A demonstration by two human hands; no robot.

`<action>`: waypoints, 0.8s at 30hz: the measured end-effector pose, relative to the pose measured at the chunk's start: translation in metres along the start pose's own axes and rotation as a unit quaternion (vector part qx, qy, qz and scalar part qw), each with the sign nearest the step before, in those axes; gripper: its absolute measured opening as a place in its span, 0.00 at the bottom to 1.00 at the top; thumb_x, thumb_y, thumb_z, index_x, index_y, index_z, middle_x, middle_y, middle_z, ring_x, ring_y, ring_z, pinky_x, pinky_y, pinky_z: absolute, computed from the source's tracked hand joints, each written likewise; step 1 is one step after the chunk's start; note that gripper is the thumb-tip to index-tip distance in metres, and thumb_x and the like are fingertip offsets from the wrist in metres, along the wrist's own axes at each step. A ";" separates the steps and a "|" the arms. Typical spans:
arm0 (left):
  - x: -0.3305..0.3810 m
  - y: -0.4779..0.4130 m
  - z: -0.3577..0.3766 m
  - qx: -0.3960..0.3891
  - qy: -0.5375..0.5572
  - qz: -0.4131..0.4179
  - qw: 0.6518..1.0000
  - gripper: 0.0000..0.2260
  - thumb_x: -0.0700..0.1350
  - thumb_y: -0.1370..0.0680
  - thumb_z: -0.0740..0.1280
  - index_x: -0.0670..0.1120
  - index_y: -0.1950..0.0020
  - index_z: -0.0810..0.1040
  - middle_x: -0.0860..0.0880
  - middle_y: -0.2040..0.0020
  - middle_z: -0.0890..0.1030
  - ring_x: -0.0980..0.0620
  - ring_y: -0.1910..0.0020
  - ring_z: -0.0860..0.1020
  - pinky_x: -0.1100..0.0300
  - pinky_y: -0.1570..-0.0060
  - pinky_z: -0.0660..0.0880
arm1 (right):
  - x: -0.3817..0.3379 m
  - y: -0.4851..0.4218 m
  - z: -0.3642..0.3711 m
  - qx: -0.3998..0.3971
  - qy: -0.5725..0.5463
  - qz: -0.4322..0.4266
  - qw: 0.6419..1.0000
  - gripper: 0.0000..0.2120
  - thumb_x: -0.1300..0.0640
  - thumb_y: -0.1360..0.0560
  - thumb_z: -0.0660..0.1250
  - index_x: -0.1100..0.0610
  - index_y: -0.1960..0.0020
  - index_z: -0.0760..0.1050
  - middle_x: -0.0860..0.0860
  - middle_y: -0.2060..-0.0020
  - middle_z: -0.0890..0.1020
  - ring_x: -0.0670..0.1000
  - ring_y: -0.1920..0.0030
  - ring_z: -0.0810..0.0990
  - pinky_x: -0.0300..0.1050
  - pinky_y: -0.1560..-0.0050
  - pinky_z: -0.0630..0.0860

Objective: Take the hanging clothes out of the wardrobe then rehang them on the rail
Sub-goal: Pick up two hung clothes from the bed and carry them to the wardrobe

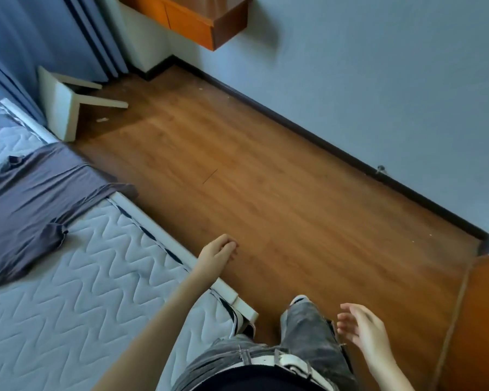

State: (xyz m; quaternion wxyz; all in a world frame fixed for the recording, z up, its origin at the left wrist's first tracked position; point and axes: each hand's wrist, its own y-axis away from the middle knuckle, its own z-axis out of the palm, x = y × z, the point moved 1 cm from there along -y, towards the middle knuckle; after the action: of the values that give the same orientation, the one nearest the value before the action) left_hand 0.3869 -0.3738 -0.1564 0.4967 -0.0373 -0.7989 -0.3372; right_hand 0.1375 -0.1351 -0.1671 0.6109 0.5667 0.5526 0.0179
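Both hands empty, fingers loosely spread: left hand (216,253) above mattress (76,277) edge, right hand (362,330) beyond it. Grey garment (37,193) laid flat on mattress, off rail. Rehanging outstanding; wardrobe rail not visible.

Soft, cool daylight, slightly blurred wide-angle view.
Light falls evenly on the brown wooden floor (266,170); the orange wall cabinet (198,21) casts faint shadow; edges bend and smear.
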 end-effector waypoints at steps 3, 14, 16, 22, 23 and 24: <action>0.011 -0.049 0.005 0.049 0.034 -0.028 0.998 0.10 0.43 0.19 0.59 0.46 0.54 0.80 0.44 0.55 0.82 0.51 0.57 0.79 0.52 0.52 0.78 | -0.045 -0.061 -0.004 -0.021 0.037 0.017 0.999 0.11 0.63 0.19 0.58 0.68 0.52 0.77 0.64 0.61 0.78 0.61 0.62 0.77 0.52 0.61 0.76; 0.070 -0.126 0.028 0.288 0.213 -0.163 0.919 0.11 0.40 0.17 0.58 0.40 0.50 0.79 0.43 0.57 0.80 0.47 0.58 0.79 0.58 0.57 0.76 | -0.307 -0.266 0.115 -0.247 0.261 -0.109 0.927 0.11 0.63 0.20 0.58 0.65 0.54 0.78 0.62 0.64 0.80 0.59 0.64 0.79 0.51 0.60 0.79; 0.071 -0.121 0.032 0.330 0.234 -0.187 0.895 0.11 0.40 0.17 0.58 0.41 0.50 0.79 0.44 0.57 0.81 0.47 0.57 0.80 0.58 0.56 0.77 | -0.348 -0.278 0.160 -0.302 0.288 -0.135 0.898 0.12 0.64 0.20 0.57 0.65 0.54 0.78 0.61 0.65 0.79 0.57 0.65 0.79 0.48 0.63 0.78; 0.061 -0.112 0.032 0.463 0.311 -0.254 0.790 0.11 0.38 0.18 0.59 0.42 0.55 0.79 0.44 0.60 0.80 0.46 0.60 0.78 0.56 0.59 0.75 | -0.414 -0.285 0.313 -0.439 0.357 -0.167 0.808 0.11 0.65 0.20 0.57 0.66 0.54 0.77 0.60 0.66 0.78 0.56 0.68 0.77 0.42 0.70 0.78; 0.056 -0.117 0.029 0.478 0.328 -0.259 0.772 0.11 0.37 0.18 0.59 0.41 0.55 0.78 0.44 0.61 0.79 0.46 0.61 0.77 0.55 0.60 0.74 | -0.422 -0.284 0.341 -0.454 0.368 -0.172 0.793 0.11 0.65 0.20 0.57 0.65 0.54 0.77 0.60 0.66 0.78 0.56 0.68 0.77 0.42 0.70 0.78; 0.052 -0.123 0.022 0.491 0.343 -0.265 0.755 0.11 0.37 0.18 0.59 0.41 0.56 0.79 0.44 0.61 0.79 0.46 0.62 0.77 0.56 0.60 0.73 | -0.429 -0.283 0.369 -0.467 0.375 -0.177 0.781 0.11 0.65 0.20 0.57 0.65 0.54 0.77 0.60 0.66 0.78 0.56 0.68 0.77 0.42 0.71 0.78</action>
State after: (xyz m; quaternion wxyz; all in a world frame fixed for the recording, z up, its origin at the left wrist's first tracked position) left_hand 0.2950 -0.4700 -0.1821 0.5781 0.5436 -0.6084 -0.0068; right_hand 0.0567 -0.7623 -0.1813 0.5377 0.0527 0.7528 0.3761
